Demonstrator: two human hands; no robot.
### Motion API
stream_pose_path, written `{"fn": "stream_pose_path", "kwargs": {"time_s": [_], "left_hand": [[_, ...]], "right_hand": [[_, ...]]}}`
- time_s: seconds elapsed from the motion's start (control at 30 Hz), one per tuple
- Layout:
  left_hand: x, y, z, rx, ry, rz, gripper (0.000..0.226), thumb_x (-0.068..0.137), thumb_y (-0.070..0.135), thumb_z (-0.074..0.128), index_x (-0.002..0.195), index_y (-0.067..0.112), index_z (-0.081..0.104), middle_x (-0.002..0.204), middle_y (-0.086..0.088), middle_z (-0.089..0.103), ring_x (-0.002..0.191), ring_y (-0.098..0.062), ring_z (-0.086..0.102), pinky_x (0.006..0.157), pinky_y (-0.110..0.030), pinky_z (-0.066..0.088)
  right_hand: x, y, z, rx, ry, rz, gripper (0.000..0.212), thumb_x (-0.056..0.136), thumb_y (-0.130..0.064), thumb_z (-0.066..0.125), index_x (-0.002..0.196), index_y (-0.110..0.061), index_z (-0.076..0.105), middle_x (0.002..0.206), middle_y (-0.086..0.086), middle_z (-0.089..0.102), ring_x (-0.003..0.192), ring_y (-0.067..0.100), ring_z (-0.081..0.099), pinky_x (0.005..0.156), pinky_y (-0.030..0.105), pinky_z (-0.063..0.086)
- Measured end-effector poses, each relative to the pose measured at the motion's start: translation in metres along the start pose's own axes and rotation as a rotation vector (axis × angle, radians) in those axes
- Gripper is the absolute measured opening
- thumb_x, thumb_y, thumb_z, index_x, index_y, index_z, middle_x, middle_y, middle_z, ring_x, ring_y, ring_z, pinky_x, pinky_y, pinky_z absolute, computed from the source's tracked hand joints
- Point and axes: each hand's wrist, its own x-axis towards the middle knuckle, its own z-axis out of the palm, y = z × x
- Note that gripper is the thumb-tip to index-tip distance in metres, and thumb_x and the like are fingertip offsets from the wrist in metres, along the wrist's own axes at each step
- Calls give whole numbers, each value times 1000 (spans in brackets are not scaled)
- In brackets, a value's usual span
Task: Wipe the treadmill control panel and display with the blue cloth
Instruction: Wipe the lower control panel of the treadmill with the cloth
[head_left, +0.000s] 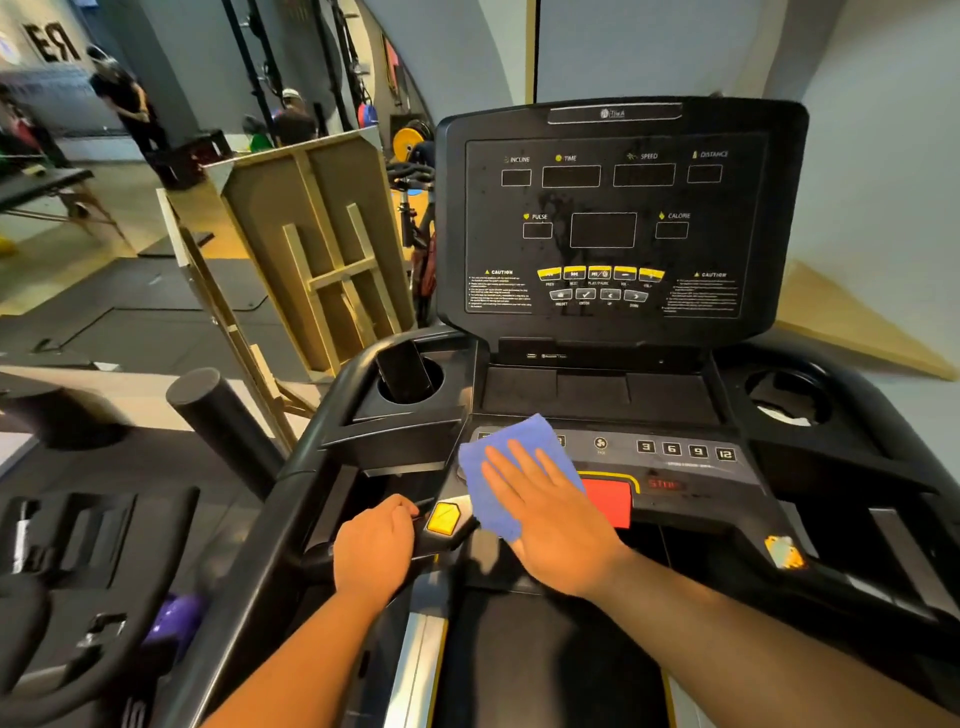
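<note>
Right hand (550, 512) flat, fingers straight, pressing blue cloth (511, 457) on control panel (685, 462) at 6 o'clock below display (605, 208); left hand (375, 548) gripping handlebar (322, 558); risk: palm triggering red stop button (610, 501) at 3 o'clock

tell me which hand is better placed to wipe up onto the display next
Right. The right hand already presses the blue cloth flat on the control panel, just below the display. The left hand grips the handlebar, away from the cloth.
</note>
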Motion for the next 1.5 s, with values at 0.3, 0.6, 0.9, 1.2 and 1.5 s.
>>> {"fn": "stream_pose_path", "kwargs": {"time_s": [0.3, 0.6, 0.9, 1.2, 1.5], "left_hand": [[-2, 1, 0, -33, 4, -1, 27, 96, 15, 43, 110, 24, 65, 98, -3, 73, 86, -22, 67, 79, -38, 52], [-1, -4, 4, -32, 23, 52, 24, 96, 15, 45, 107, 23, 65, 90, 0, 73, 76, -15, 67, 75, -37, 56], [-2, -6, 3, 114, 2, 84, 15, 94, 20, 53, 105, 21, 63, 89, 1, 72, 75, -12, 65, 75, -29, 56], [-1, -7, 4, 94, 8, 71, 13, 95, 15, 50, 98, 18, 62, 83, -1, 70, 68, -13, 65, 70, -31, 57], [1, -11, 10, 73, 13, 40, 20, 94, 11, 44, 90, 20, 60, 73, 0, 66, 62, -14, 61, 66, -37, 56]], "right_hand": [[17, -14, -1, 56, -48, 291, 80, 85, -38, 58, 154, -10, 28, 161, 14, 25, 148, 41, 17, 122, 52, 4], [-12, 15, 2, 3, -55, 364, 78, 82, -29, 57, 150, -4, 30, 157, 18, 35, 144, 39, 31, 116, 47, 11], [8, 6, -7, 120, -115, 17, 74, 96, -32, 43, 158, -18, 5, 164, 2, -4, 151, 27, -10, 120, 41, -13], [4, 14, -13, 145, -17, 542, 84, 90, -31, 58, 155, -6, 11, 163, 19, 11, 150, 40, 4, 122, 49, 1], [-38, 47, -6, 123, -56, 113, 68, 93, -35, 38, 156, -19, 17, 163, -1, 14, 152, 16, -4, 120, 38, 1]]}}
